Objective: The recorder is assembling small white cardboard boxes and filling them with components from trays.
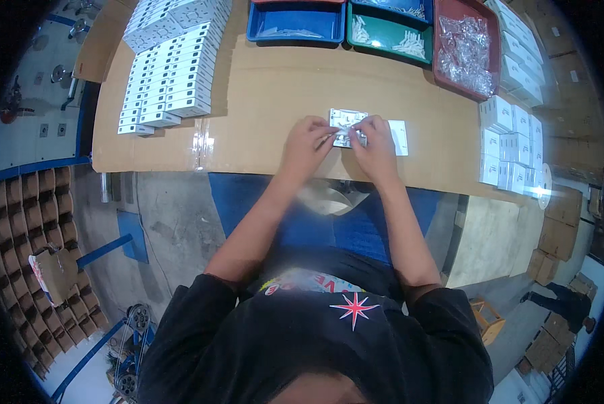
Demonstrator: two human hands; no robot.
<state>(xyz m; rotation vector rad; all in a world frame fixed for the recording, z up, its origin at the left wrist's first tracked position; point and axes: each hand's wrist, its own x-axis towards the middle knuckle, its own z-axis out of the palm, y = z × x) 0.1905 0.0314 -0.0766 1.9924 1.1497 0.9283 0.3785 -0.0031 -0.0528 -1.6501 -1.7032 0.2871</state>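
Near the table's front edge lies a small white box [339, 117] with its lid [400, 137] folded out to the right. Small white and grey pieces show inside it. My left hand [308, 143] comes over the box from the left, thumb and fingers pinched together. From the right, my right hand [376, 147] meets it with its fingers closed as well. Between the fingertips is something small and pale, too small to name. The fingers cover part of the box.
Tall stacks of white boxes [174, 74] stand at the left. Blue [295, 40], green [386, 46] and red bins [439, 54] with small parts line the far side. More white boxes [514, 145] are piled at the right. A person [564, 306] is far off at lower right.
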